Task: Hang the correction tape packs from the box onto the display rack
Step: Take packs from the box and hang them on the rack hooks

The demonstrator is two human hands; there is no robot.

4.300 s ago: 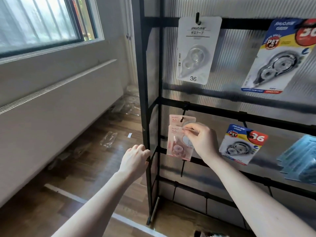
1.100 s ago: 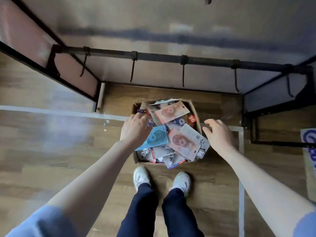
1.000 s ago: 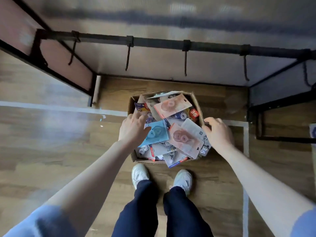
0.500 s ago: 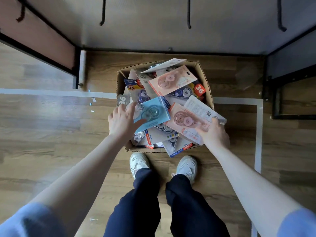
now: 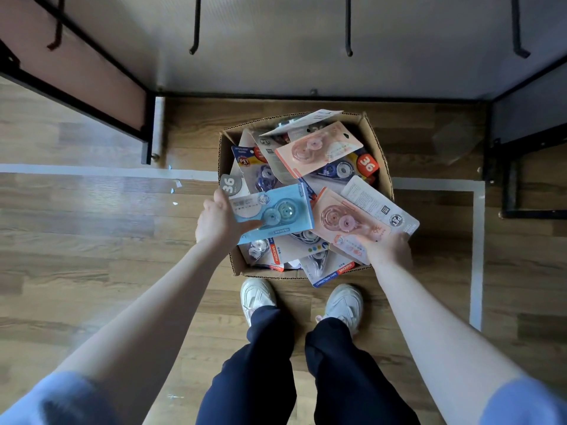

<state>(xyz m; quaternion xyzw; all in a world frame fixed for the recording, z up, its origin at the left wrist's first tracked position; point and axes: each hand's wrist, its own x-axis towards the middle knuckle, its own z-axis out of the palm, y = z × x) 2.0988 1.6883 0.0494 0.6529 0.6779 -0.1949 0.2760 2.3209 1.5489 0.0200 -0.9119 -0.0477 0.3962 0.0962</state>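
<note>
Single head-worn view, wide-angle, aimed steeply down over both forearms. Cardboard box (image 5: 376,139) on wooden floor (image 5: 92,240) near centre, at arm's reach; display rack (image 5: 147,130) base along top edge.

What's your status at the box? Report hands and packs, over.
Left hand grips blue pack. Right hand grips pink pack. Both over the full cardboard box. Rack hooks above bare, nothing blocking.
</note>
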